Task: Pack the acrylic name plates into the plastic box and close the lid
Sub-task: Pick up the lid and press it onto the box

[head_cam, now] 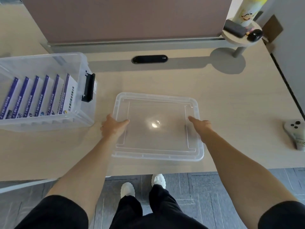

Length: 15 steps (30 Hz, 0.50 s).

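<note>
A clear plastic box (79,66) stands at the left of the desk with a black latch (89,87) on its right end. Several acrylic name plates (41,95) with blue and white inserts stand in a row inside it. The clear lid (156,126) is in front of me near the desk's front edge, seemingly just above the surface. My left hand (113,128) grips the lid's left edge, thumb on top. My right hand (200,128) holds the right edge, thumb lying on top and fingers hidden beneath.
A beige partition (125,19) runs along the back of the desk. A black cable slot (149,59) sits behind the lid. A small round stand (239,33) with a bottle is at the back right. A white remote-like device (297,134) lies at the right edge.
</note>
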Available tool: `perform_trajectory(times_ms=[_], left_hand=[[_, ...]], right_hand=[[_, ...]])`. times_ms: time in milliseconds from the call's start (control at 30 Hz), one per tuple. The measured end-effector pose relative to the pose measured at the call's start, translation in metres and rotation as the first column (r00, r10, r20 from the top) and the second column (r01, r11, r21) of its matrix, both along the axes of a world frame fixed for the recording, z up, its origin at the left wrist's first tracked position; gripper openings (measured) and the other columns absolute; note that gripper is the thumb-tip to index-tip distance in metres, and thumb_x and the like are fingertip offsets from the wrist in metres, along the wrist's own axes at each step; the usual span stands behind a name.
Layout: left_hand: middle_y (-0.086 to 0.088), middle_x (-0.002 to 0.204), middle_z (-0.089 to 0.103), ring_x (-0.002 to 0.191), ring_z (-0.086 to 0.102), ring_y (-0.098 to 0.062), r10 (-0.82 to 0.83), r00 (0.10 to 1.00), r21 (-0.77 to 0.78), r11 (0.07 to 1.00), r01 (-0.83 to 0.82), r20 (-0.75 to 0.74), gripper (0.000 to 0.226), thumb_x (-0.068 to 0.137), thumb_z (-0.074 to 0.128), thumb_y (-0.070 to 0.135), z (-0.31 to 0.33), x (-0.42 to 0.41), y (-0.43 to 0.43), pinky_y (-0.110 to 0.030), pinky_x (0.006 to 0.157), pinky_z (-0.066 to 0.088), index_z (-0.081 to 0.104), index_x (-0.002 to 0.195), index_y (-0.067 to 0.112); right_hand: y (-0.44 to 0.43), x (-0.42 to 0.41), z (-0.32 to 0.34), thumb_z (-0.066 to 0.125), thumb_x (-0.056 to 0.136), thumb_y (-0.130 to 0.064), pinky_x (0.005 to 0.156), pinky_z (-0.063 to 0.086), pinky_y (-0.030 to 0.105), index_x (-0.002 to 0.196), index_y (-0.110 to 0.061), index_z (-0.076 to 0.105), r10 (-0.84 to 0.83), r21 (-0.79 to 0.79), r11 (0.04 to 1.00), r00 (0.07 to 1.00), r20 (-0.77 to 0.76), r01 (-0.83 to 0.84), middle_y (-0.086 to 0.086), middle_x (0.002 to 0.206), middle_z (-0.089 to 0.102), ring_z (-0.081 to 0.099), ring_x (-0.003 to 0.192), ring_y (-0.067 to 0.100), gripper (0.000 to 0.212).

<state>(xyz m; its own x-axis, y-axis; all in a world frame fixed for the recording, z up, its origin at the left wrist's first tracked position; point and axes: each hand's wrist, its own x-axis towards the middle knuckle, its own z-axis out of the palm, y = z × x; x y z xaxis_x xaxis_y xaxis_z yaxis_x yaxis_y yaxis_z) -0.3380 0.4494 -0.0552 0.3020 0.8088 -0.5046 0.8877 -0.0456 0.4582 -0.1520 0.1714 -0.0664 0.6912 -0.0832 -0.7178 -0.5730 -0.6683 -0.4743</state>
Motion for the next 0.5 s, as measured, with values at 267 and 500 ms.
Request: perform_trajectory(times_ms=[267,500], left_hand=[[-0.018,0.146,0.031,0.136,0.031,-0.039,-0.135,0.983,0.169,0.979,0.113,0.126,0.110,0.065,0.082,0.058,0.065,0.022,-0.015,-0.048,0.100,0.041,0.026,0.150,0.016],[-0.017,0.136,0.043,0.128,0.042,-0.038,-0.204,0.950,0.343,0.932,0.115,0.236,0.115,0.050,0.082,0.069,0.152,-0.003,0.033,-0.048,0.096,0.045,0.039,0.142,0.016]], right_hand=[[0.002,-0.001,0.060,0.072,0.080,-0.052,0.092,0.043,0.043,0.135,-0.002,0.034,-0.096,0.089,0.993,0.977,0.189,0.081,0.016,0.130,0.051,0.053,0.119,0.036,0.083],[0.054,-0.018,0.144,0.057,0.093,-0.046,0.099,0.046,0.046,0.134,0.002,0.035,-0.023,0.033,0.999,0.919,0.394,0.011,0.019,0.134,0.050,0.053,0.122,0.039,0.066]])
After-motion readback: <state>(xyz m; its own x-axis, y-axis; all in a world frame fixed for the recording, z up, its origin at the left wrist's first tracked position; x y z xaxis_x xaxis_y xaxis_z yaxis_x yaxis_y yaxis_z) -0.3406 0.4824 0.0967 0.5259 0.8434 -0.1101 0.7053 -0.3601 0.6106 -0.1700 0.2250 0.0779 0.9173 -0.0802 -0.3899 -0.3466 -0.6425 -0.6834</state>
